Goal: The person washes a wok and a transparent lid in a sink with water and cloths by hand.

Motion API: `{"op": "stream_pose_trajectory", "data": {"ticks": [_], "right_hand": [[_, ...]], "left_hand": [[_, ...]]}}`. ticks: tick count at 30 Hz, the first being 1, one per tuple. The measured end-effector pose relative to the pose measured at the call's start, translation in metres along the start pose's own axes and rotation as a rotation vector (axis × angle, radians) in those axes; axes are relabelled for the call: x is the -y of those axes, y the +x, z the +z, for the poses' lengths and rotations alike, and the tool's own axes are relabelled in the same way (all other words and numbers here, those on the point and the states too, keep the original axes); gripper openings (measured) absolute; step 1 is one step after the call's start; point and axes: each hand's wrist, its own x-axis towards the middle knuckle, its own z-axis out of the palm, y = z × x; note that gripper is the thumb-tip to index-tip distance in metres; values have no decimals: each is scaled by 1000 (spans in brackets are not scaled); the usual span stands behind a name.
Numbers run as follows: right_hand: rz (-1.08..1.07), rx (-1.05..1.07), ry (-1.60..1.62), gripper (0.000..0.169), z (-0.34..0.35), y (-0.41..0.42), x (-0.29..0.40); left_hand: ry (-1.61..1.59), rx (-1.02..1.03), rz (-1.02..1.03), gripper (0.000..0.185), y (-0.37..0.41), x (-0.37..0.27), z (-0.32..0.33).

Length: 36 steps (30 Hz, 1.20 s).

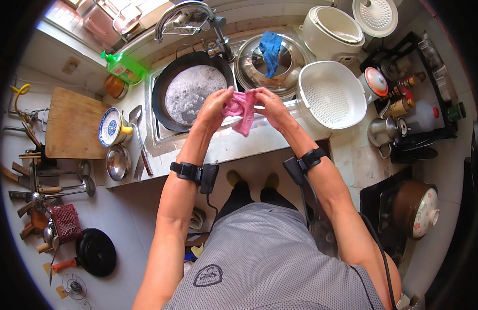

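A crumpled pink cloth [242,110] is stretched between my hands above the front edge of the sink. My left hand [215,106] grips its left side, thumb on top. On the other side, my right hand [273,106] pinches the cloth between thumb and fingers. Just left of the cloth, a dark wok [157,93] with foamy water [196,91] sits in the sink basin [155,133]. Behind my right hand lies a domed steel lid [246,54] with a blue cloth [270,52] draped over its knob.
The chrome faucet [219,38] arches behind the wok. To the right are a white strainer basket [328,97], a rice cooker [328,29] and a steel kettle [382,131]. Leftward stand a green soap bottle [126,69], a blue-patterned bowl [111,128], a steel bowl [118,162] and a spatula [140,143].
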Motion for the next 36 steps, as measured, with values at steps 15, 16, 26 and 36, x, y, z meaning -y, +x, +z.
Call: {"op": "stream_pose_trajectory", "data": {"ticks": [15, 16, 26, 36], "right_hand": [[-321, 7, -250, 18, 20, -26, 24], [-310, 72, 34, 17, 33, -24, 12], [-623, 86, -594, 27, -19, -51, 17], [-595, -21, -1013, 28, -98, -127, -36]], "left_hand": [[332, 173, 243, 37, -29, -69, 81], [535, 253, 238, 34, -34, -66, 93], [1095, 452, 27, 36, -42, -66, 138], [1033, -78, 66, 43, 72, 22, 194]]}}
